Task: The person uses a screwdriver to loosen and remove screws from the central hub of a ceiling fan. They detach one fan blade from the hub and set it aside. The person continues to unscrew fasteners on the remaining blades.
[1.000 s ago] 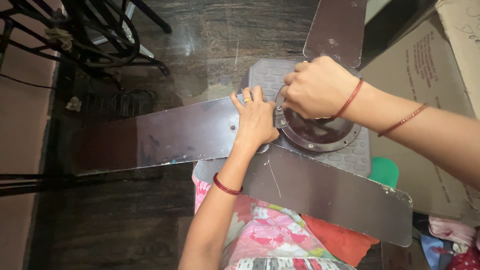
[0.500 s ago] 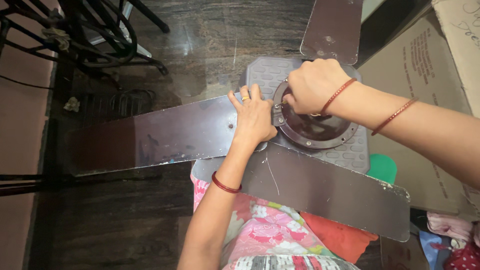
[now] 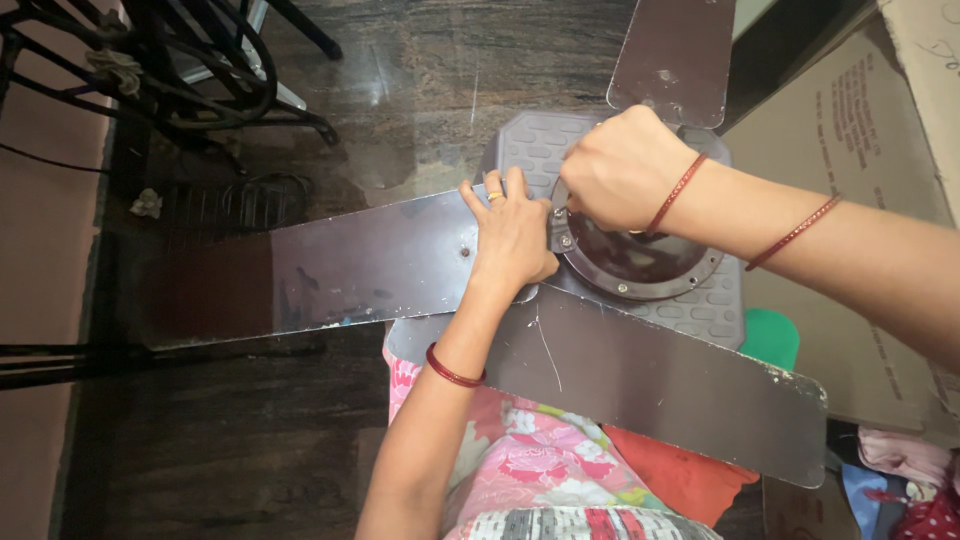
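The left hand (image 3: 515, 235) lies flat with fingers spread on the inner end of the long brown fan blade (image 3: 310, 265), pressing it down where it meets the round motor hub (image 3: 640, 262), seemingly to keep the ceiling fan from turning. Just beside it, the right hand (image 3: 620, 165) is curled into a tight fist over the hub's rim at the blade's mounting bracket; it may grip a small tool there, but I cannot tell what. The hub rests on a grey plastic stool (image 3: 700, 305), likely for height, with another blade (image 3: 660, 385) stretching below both wrists.
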